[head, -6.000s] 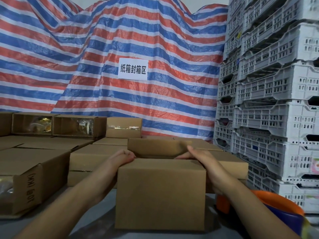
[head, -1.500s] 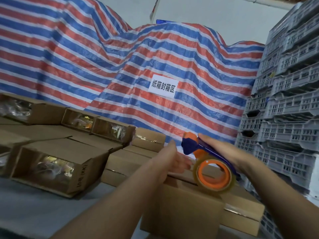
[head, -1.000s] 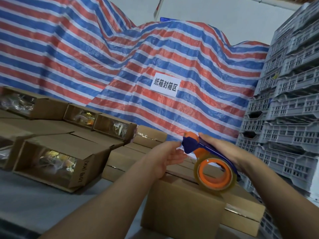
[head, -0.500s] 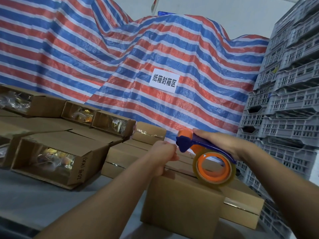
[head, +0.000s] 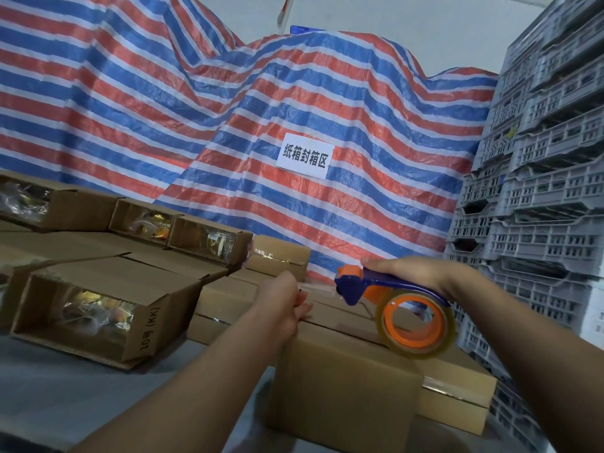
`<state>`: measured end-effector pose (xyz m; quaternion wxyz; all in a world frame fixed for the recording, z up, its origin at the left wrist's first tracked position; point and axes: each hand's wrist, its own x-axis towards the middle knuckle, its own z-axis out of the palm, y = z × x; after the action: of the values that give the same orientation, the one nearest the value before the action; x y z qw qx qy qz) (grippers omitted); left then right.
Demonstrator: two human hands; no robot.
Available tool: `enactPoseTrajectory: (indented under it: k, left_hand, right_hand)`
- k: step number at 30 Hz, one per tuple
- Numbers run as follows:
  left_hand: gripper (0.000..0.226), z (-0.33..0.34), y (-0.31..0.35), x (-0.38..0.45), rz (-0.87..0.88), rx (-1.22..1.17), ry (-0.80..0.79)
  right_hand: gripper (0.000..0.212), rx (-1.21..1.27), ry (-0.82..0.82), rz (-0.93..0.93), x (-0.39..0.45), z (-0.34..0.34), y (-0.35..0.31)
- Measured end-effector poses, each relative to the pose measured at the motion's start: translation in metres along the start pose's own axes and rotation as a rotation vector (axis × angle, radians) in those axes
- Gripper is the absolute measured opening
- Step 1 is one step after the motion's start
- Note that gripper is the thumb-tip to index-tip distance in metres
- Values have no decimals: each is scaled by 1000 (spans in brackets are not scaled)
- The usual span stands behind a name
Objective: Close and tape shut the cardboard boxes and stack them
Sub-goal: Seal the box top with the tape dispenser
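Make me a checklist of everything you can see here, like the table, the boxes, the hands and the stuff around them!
Surface: grey table, boxes spread over it.
Job's things: closed cardboard box in front, top seam not yet taped; blue and orange tape dispenser above it, a clear strip drawn out leftward.
Clutter: open boxes lying on their sides at the left, shiny wrapped goods inside; taped boxes behind.
Hands: left hand pinches the tape end; right hand has its grip on the dispenser handle.
Cables: nothing seen.
Surroundings: striped red, blue and white tarp with a paper sign; stacked grey plastic crates on the right.
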<state>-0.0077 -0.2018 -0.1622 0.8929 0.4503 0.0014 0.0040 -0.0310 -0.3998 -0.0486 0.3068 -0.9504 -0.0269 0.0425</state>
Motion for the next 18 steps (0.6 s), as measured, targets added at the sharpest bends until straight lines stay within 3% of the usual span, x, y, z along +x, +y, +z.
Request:
enactPoseTrajectory:
  k: [4,7,12,18]
  left_hand:
    - [11,-18,10,2,87,450,120]
    - [15,-35,13,-4,109,727,99]
    - [17,-50,6,-12,47,758,64]
    - [22,-56,0,-10,27,753,10]
  right_hand:
    - [52,-150,18,41,5,5,-9]
    - [53,-373,60,30,13,15,-23]
    - [57,-494,60,79,21,23,-34]
    - [56,-446,41,43,21,19,-27]
